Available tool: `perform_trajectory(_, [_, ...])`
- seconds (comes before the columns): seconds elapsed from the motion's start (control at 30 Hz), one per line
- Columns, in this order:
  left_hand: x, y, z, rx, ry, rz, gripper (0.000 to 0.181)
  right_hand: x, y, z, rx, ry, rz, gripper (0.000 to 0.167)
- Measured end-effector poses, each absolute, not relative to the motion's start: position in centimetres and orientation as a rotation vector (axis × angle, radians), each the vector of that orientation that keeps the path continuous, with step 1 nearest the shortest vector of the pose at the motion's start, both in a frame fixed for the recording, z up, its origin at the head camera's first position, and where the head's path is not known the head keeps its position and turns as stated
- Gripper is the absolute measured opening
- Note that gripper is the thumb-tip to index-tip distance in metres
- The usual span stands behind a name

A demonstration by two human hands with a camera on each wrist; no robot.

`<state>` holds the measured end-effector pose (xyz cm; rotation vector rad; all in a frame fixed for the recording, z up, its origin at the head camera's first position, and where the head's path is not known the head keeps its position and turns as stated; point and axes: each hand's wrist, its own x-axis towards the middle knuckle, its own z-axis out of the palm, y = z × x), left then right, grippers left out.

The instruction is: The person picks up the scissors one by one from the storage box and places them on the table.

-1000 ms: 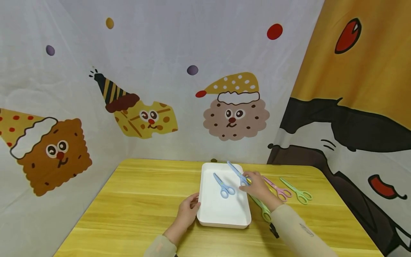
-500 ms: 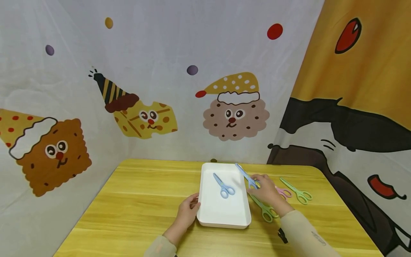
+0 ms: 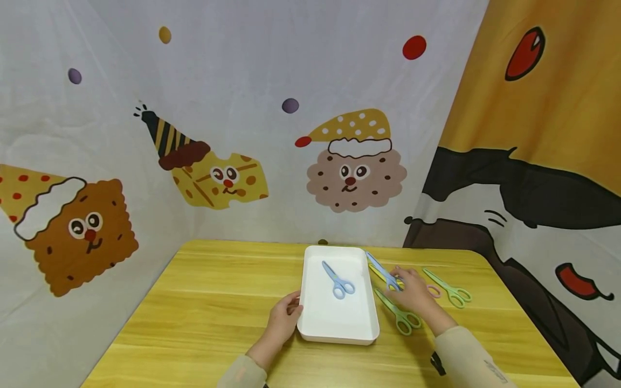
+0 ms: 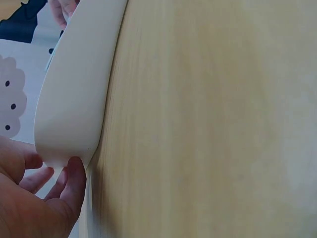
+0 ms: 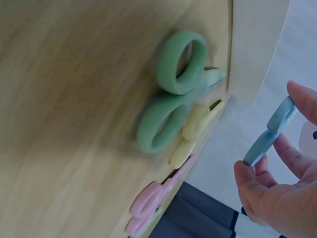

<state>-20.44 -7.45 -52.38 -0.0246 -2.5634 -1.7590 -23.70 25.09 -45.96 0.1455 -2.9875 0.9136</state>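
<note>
My left hand (image 3: 282,319) grips the left side of a shallow white tray (image 3: 335,323); in the left wrist view its thumb and fingertips meet the end of the tray wall (image 4: 74,109). One pair of blue scissors (image 3: 338,280) lies inside the tray. My right hand (image 3: 414,293), right of the tray, holds a second pair of blue scissors (image 3: 380,267) by the finger loops (image 5: 277,121), above the table. Beneath it are yellow scissors (image 3: 375,274), partly hidden. Green scissors (image 3: 399,313) lie nearer me, close to the tray's right wall.
Pink scissors (image 3: 434,291), mostly covered by my right hand, and another green pair (image 3: 450,290) lie farther right on the wooden table (image 3: 218,291). A printed cloth (image 3: 233,81) hangs behind the table's back edge.
My right hand has carried the blue scissors rightward from over the tray to over the yellow scissors. The left hand and tray have stayed put.
</note>
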Motion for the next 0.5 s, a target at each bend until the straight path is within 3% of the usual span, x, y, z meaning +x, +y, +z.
perform_trajectory(0.5, [-20.2, -7.5, -52.2, -0.043, -2.553, -1.774, 0.038, -23.5, 26.3, -46.8, 0.115, -2.942, 0.938, 0.060])
